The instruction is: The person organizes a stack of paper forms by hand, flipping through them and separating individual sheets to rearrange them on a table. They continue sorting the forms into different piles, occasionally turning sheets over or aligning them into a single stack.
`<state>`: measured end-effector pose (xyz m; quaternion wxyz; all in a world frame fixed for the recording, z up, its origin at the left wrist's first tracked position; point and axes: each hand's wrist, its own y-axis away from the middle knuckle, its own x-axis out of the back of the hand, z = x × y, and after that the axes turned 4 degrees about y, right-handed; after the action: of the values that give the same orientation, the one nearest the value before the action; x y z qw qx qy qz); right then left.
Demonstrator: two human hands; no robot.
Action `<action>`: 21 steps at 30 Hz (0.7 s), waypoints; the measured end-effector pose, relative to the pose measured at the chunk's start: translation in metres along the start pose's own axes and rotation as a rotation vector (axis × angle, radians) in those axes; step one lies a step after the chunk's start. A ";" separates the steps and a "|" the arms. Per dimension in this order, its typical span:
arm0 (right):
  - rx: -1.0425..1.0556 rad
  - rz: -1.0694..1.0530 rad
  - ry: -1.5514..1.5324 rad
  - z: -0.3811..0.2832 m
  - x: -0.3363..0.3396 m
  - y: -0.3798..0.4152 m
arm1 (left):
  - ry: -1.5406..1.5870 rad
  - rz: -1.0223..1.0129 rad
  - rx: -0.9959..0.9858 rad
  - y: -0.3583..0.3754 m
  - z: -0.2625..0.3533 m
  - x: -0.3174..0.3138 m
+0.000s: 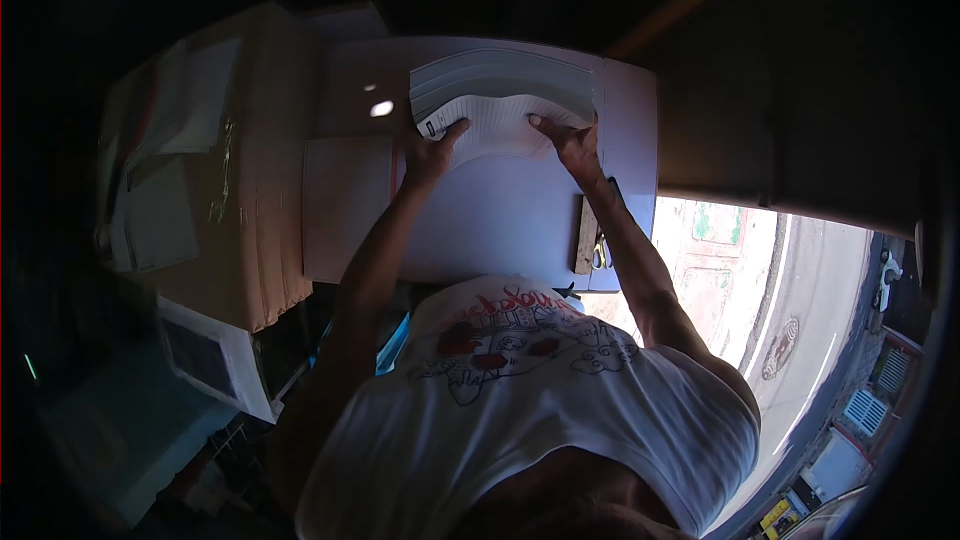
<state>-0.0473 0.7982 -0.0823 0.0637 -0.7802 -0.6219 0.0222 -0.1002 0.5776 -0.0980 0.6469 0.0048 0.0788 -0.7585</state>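
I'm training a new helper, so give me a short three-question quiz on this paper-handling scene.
1. True or false: both hands touch the lined white paper sheet.
2. Which hand is nearer the small wooden block beside the scissors? A) left hand B) right hand
3. What lies just behind the lined sheet, farther from the person?

Key:
1. True: each hand presses one lower corner.
2. B.
3. A fanned stack of white paper on the pale flat tabletop.
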 end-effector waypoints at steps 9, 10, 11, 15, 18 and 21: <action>-0.042 -0.156 0.068 0.022 0.004 0.016 | -0.135 -0.171 0.106 0.021 -0.018 0.024; -0.072 -0.156 0.038 0.023 0.004 0.020 | -0.176 -0.188 0.104 0.025 -0.013 0.030; -0.065 -0.164 0.013 0.026 0.004 0.017 | -0.162 -0.174 -0.009 0.024 -0.006 0.037; -0.010 -0.173 -0.021 0.036 0.009 0.018 | -0.130 -0.329 -0.257 -0.006 0.082 0.013; -0.004 -0.161 0.049 0.039 0.010 0.021 | -0.847 -0.522 -0.510 -0.021 0.148 -0.055; 0.049 -0.139 0.091 0.036 0.011 0.020 | -1.238 -0.696 -0.632 -0.028 0.130 -0.081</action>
<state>-0.0301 0.8073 -0.1200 0.1123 -0.7334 -0.6705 -0.0027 -0.1020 0.6453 0.0425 0.2681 -0.6294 -0.0876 -0.7241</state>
